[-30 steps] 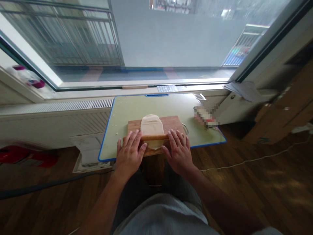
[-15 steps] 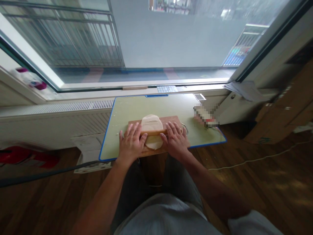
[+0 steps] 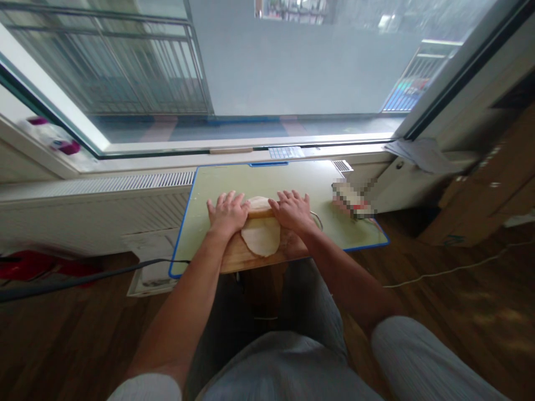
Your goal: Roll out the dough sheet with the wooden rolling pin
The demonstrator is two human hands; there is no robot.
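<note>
A flat, pale sheet of dough [image 3: 262, 236] lies on a wooden board [image 3: 233, 255]. Across its far part rests a wooden rolling pin [image 3: 260, 213], whose ends are covered by my hands. My left hand [image 3: 228, 214] lies flat over the pin's left end, fingers stretched forward and spread. Over the right end, my right hand [image 3: 293, 210] is laid palm down in the same way, fingers out. Dough shows on both sides of the pin, with the larger part nearer me. A metal handle [image 3: 317, 219] sticks out at the board's right edge.
Underneath is a pale green tabletop [image 3: 221, 181] with a blue rim. A blurred-out object [image 3: 353, 200] sits on its right side. Behind it are a radiator [image 3: 159, 179] and window sill. A red object [image 3: 42, 267] and a dark strap [image 3: 125, 271] are at left, cardboard [image 3: 468, 206] at right.
Both hands have pushed the rolling pin away from me, toward the window, over the dough. More of the dough now shows on my side of the pin.
</note>
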